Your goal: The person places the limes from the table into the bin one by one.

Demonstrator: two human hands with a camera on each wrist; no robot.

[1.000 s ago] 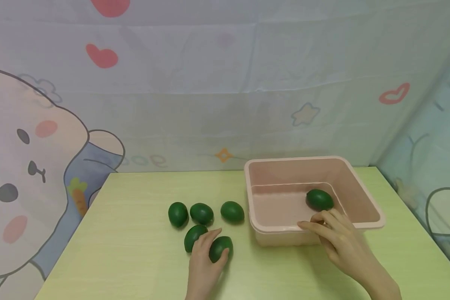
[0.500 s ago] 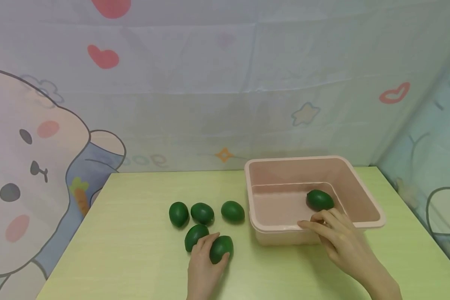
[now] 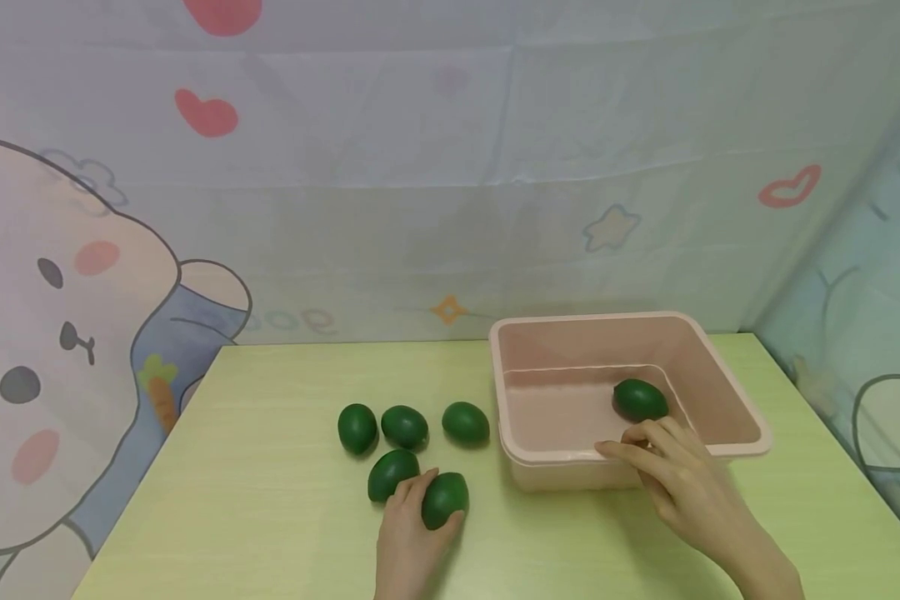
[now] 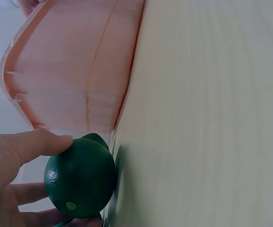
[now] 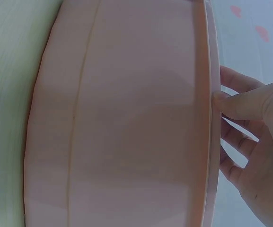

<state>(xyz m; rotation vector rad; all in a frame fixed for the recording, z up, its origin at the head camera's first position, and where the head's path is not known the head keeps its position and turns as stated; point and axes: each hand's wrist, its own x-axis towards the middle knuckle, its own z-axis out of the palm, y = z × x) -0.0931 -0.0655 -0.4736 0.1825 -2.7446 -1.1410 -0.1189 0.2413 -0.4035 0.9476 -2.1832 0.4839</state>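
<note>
My left hand (image 3: 407, 537) holds a dark green lime (image 3: 446, 501) between thumb and fingers, low over the table. In the left wrist view, the thumb lies on one side of this glossy lime (image 4: 82, 177) and fingers show on the other. Just left of it is a second lime (image 3: 392, 476), close to my fingers. My right hand (image 3: 682, 487) pinches the front rim of a pink plastic basin (image 3: 630, 475), thumb outside and fingers over the edge. One lime (image 3: 640, 400) lies inside the basin, near its right side.
Behind the left hand, three more limes sit on the table: a left one (image 3: 357, 429), a middle one (image 3: 404, 427) and one nearer the basin (image 3: 465, 423). A printed cloth (image 3: 390, 208) hangs behind the pale green table (image 3: 270, 500).
My left fingers have settled around the near lime, which has shifted very slightly to the right. The right hand and the basin have stayed in place.
</note>
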